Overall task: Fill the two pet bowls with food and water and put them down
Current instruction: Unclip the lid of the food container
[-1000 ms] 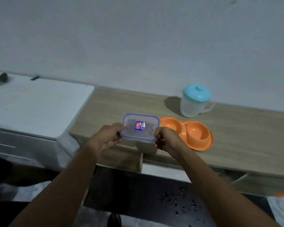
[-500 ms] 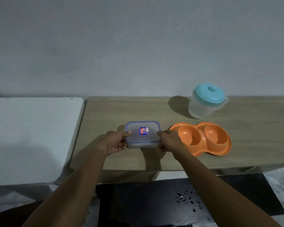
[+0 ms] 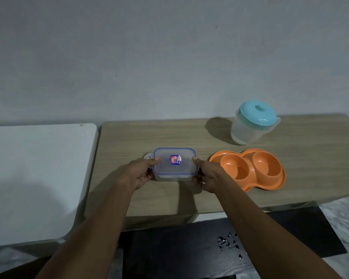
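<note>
Status: early, nothing filled yet.

- Lidded plastic food container sits on the wooden table, near its front edge, lid on. Contents are hard to make out through the cloudy walls.
- Left hand grips the container's left end and right hand its right end, fingers curled round the sides and thumbs on the lid rim.
- Orange double pet bowl lies just right of the container, beside the right hand. Both wells look empty and dry.
- Clear jug with a teal lid stands behind the bowl, closed. Water level cannot be judged.

Remaining, by my reading: unclip the lid, pour food into one well, pour water into the other, then set the bowl down.
</note>
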